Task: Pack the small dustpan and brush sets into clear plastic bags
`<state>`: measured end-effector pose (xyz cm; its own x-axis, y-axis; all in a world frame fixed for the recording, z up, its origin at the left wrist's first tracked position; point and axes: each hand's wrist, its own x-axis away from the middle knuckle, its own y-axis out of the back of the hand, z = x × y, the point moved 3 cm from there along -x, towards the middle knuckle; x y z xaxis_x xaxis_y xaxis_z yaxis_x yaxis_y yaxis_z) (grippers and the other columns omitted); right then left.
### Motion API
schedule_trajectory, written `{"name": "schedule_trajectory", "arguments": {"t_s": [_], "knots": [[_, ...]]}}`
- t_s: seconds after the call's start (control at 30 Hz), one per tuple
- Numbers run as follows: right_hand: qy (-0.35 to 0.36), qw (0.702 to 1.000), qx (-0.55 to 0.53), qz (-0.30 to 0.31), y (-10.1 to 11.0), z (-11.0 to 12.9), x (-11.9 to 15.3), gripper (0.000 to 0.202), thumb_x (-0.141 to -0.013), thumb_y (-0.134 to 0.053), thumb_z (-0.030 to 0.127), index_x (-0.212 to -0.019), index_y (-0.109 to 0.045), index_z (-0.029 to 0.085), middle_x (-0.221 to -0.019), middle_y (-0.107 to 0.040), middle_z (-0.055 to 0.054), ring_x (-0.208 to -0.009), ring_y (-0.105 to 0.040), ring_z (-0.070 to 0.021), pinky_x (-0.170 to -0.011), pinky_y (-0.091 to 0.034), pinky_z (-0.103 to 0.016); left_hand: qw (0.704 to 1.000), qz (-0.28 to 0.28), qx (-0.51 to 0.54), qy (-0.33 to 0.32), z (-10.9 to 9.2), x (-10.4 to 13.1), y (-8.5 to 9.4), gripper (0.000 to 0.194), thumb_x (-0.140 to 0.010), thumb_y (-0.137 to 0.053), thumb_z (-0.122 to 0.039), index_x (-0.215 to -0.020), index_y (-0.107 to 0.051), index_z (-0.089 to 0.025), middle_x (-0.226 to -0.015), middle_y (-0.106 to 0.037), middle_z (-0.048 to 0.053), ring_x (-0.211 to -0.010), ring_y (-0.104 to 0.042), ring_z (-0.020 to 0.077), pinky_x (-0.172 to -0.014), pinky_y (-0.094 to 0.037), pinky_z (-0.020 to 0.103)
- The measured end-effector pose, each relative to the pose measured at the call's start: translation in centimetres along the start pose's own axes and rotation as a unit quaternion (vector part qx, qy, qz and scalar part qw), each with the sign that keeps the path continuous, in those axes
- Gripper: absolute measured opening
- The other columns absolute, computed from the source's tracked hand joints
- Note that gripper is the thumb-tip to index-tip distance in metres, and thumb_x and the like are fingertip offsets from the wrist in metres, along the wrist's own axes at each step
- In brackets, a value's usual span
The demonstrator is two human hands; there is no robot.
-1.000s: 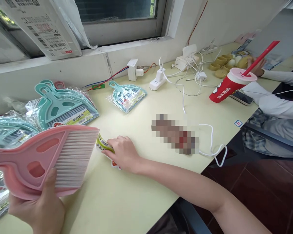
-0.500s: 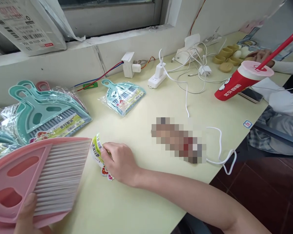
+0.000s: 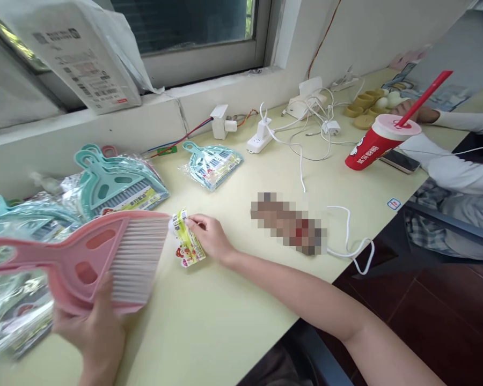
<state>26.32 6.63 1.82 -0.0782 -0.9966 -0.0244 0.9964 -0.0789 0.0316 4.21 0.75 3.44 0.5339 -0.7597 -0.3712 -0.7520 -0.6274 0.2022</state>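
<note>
Looking down, we list what lies about the pink brush, largest first.
Table: we work at a pale yellow table point(image 3: 233, 321) that runs under the pink brush and off to its right.
Wrapped sets: a heap of teal dustpan sets in clear bags point(image 3: 116, 185) lies just behind the pink brush, and a single wrapped one point(image 3: 211, 163) sits farther behind and to its right.
Pink brush: our pink brush with its dustpan point(image 3: 100, 257) is raised over the near left of the table, bristles pointing right.
Left hand: our left hand point(image 3: 94, 335) is clamped on the brush from below, thumb across the dustpan's face.
Right hand: our right hand point(image 3: 211, 238) lies just right of the bristles, its fingertips pinched on the label.
Cup: a red cup with a straw point(image 3: 376, 147) stands well right of the brush.
Label: the yellow paper label point(image 3: 187, 244) sits at the bristle tips, lifted at one end.
</note>
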Motion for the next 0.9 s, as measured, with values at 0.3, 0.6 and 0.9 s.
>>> {"name": "schedule_trajectory", "arguments": {"t_s": [0.3,0.6,0.9], "knots": [[-0.005,0.987,-0.147,-0.058,0.2,-0.7,0.4,0.026,-0.07,-0.066,0.038,-0.085,-0.063,0.017,-0.082,-0.066,-0.002,-0.063,-0.057,-0.0107,-0.051,-0.037,-0.02,0.996,0.018,0.091,0.01,0.8,-0.8,-1.4,0.051,-0.07,-0.072,-0.043,-0.111,-0.058,-0.016,-0.108,-0.066,0.009,-0.099,-0.063,0.0219,-0.09,-0.05,0.037],[0.025,0.987,-0.139,-0.08,-6.9,-0.1,1.6,0.035,-0.069,-0.068,0.045,-0.086,-0.06,0.015,-0.084,-0.069,-0.006,-0.062,-0.063,-0.0132,-0.051,-0.039,-0.021,0.98,0.112,0.166,-0.004,2.0,-2.6,-2.3,0.052,-0.069,-0.069,-0.059,-0.097,-0.058,-0.017,-0.092,-0.065,0.008,-0.088,-0.063,0.0221,-0.081,-0.05,0.034],[0.078,0.991,0.044,-0.094,-7.6,-0.7,1.8,0.03,-0.072,-0.063,0.044,-0.084,-0.067,0.017,-0.086,-0.071,-0.006,-0.067,-0.059,-0.0148,-0.064,-0.044,-0.026,0.964,0.117,0.226,0.07,3.2,-2.7,-1.2,0.059,-0.069,-0.058,-0.073,-0.091,-0.054,-0.018,-0.072,-0.057,0.002,-0.061,-0.056,0.0142,-0.056,-0.047,0.027]]}}
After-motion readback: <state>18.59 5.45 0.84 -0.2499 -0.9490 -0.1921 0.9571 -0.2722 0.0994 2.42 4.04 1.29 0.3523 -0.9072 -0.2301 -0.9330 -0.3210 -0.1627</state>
